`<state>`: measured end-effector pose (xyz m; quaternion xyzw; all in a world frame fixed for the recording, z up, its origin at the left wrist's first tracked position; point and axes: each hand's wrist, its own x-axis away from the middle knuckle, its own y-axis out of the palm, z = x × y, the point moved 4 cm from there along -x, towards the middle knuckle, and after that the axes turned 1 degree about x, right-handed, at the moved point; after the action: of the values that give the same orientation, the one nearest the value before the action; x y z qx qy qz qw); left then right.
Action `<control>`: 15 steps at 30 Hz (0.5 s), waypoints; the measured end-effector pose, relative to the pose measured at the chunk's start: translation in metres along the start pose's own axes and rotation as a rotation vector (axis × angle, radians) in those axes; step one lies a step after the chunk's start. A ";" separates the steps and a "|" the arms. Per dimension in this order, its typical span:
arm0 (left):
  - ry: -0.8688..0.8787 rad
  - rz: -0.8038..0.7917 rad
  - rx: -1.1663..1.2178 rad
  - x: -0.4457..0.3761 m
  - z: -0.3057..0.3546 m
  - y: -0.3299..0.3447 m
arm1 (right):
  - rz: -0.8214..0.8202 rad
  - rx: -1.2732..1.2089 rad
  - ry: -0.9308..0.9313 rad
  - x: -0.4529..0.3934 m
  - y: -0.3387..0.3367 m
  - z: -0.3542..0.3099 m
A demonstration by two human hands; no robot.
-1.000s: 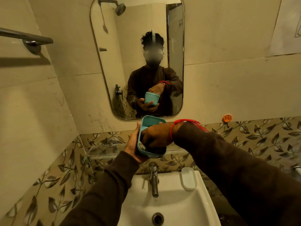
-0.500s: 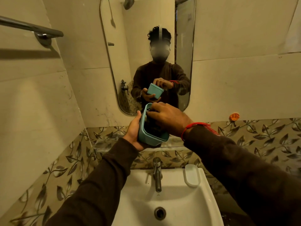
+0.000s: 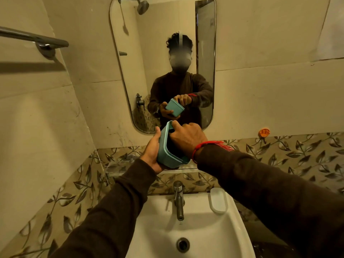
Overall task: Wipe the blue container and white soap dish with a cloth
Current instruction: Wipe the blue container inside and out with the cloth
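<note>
Right hand (image 3: 186,138), deep inside a second ago, now hooks fingers (image 3: 176,124) over blue plastic container (image 3: 164,155) rim; left hand (image 3: 152,155) cups it; interior wipe probably ending.

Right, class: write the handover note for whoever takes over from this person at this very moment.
Left hand: holds the blue container from outside, tilted, above the sink.
Right hand: reaches into the container, fingers curled over its rim; the cloth cannot be seen.
White soap dish: lies on the sink's rim, right of the tap, untouched.
Done: container wiping appears under way.
Left: finish the container, then wipe the soap dish.
</note>
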<state>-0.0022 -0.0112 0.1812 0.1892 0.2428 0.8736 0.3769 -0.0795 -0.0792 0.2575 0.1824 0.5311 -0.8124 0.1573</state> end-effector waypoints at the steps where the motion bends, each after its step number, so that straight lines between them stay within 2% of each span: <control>1: 0.013 0.002 -0.010 -0.001 0.000 -0.001 | -0.042 0.001 0.009 0.000 0.001 0.001; 10: 0.186 0.095 -0.176 -0.006 0.014 -0.004 | -0.332 -0.147 -0.034 -0.002 -0.006 0.010; 15: 0.210 0.118 -0.202 -0.008 0.023 -0.007 | -0.348 -0.177 -0.135 0.006 -0.002 -0.006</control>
<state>0.0182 -0.0063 0.1946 0.0718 0.1804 0.9292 0.3145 -0.0850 -0.0730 0.2537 0.0187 0.6122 -0.7877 0.0654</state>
